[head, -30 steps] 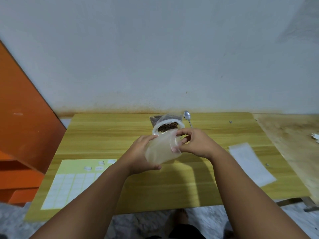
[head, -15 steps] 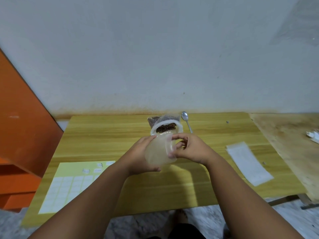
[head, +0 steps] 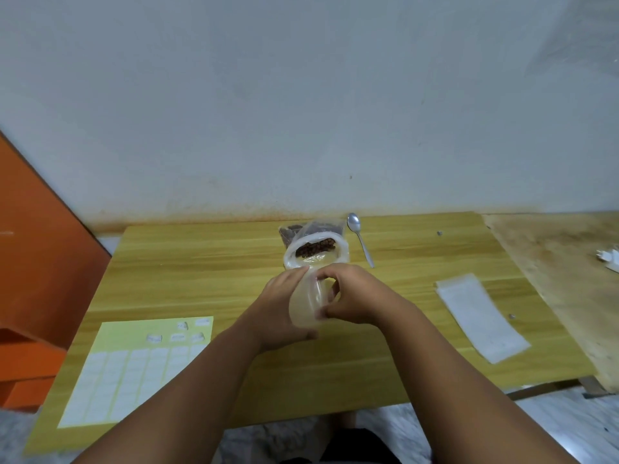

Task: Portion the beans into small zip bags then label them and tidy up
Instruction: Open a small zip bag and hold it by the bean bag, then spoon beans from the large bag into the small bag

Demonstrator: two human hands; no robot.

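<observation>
Above the middle of the wooden table (head: 207, 262) I hold a small clear zip bag (head: 306, 304), which looks empty. My left hand (head: 279, 308) grips its left side from behind. My right hand (head: 351, 296) pinches the bag's right edge between thumb and fingers. Just beyond my hands stands a large clear bag of brown beans (head: 315, 249) with its mouth rolled open. A metal spoon (head: 360, 239) lies to the right of it.
A yellow sheet of white labels (head: 134, 370) lies at the table's front left, some peeled. A flat stack of zip bags (head: 482, 318) lies at the right. A rough wooden board (head: 562, 279) adjoins the table on the right. An orange panel (head: 37, 262) stands left.
My hands have turned the small bag more upright and drawn closer together, the right fingers working at its edge. The camera view shifted slightly.
</observation>
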